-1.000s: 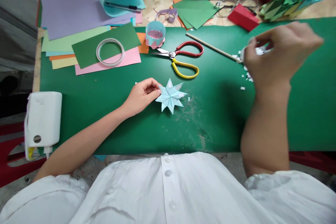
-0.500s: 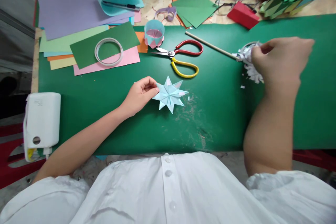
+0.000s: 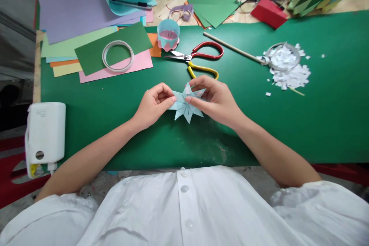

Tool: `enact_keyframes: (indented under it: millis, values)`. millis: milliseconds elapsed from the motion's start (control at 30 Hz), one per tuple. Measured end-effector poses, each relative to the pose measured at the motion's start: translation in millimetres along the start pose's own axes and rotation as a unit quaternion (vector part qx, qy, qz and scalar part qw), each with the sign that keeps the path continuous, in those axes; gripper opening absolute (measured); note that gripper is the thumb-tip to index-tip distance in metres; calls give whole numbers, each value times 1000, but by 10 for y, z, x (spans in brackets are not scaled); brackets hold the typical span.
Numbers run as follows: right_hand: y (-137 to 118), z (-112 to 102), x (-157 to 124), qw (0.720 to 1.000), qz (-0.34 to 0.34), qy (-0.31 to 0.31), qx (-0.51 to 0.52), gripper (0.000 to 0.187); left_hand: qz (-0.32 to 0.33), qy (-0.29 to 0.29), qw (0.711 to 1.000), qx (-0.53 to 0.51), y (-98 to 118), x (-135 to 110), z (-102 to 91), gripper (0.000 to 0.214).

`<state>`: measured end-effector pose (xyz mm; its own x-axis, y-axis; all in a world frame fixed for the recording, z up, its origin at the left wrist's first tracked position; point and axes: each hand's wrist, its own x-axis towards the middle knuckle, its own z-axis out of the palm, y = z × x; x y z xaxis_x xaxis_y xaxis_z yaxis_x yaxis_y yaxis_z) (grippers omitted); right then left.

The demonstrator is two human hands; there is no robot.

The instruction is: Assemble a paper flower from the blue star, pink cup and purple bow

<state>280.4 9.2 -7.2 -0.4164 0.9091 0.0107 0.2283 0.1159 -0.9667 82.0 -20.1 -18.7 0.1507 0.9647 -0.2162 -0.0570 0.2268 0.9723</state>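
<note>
A light blue folded paper star [image 3: 184, 108] lies on the green mat [image 3: 115, 123] in front of me. My left hand [image 3: 154, 104] pinches its left point with curled fingers. My right hand [image 3: 215, 98] grips its right side, thumb and fingers closed over the upper right points. Both hands rest on the mat around the star. Part of the star is hidden under my right fingers.
Red and yellow scissors [image 3: 201, 59] lie just beyond the star. A tape ring [image 3: 118, 56] sits on coloured paper sheets [image 3: 86, 46] at the back left. White paper scraps [image 3: 288, 71] and a wooden stick [image 3: 233, 48] lie to the right. A white device [image 3: 45, 132] sits at the left edge.
My right hand left the pile of white scraps at the right and came down left onto the star. My left hand kept its pinch on the star.
</note>
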Motion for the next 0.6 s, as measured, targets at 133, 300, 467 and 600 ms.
enact_keyframes:
  millis: [133,300,467,600]
  values:
    - [38,-13,38,992,49,-59,99,36,-28,-34,998,-45,14,-12,-28,25]
    - [7,-39,52,989,34,-108,93,35,-38,-72,996,-43,34,6,-57,19]
    - [0,-66,45,988,16,-141,57,27,-26,-99,995,6,51,28,-78,19]
    - [-1,-78,34,985,19,-167,40,26,-27,-98,995,16,61,28,-81,19]
